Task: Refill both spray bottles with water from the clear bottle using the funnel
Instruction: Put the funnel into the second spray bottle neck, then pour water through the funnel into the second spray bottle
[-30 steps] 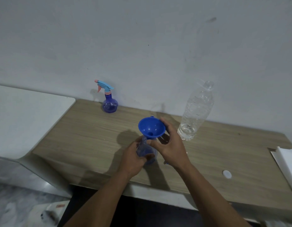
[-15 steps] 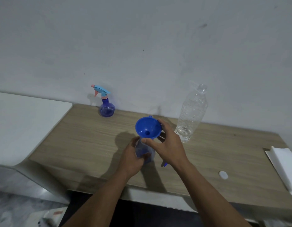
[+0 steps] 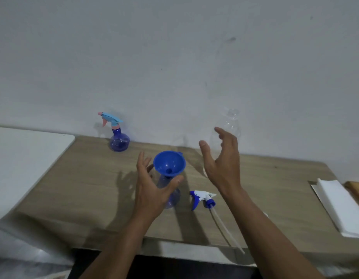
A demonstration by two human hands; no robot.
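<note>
Funnel (image 3: 169,163) seated in spray bottle (image 3: 168,191); both hands spread.

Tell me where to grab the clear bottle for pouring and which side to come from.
Grip the clear bottle around its mid-body, coming from the front with the right hand, which is already open before it. It stands upright near the wall, so the back is closed off, and the body looks wide enough for a wrap grip.

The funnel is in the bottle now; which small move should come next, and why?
Probably close the right hand around the clear bottle: it is open just before that bottle, and the funnel already sits in the open spray bottle.
</note>
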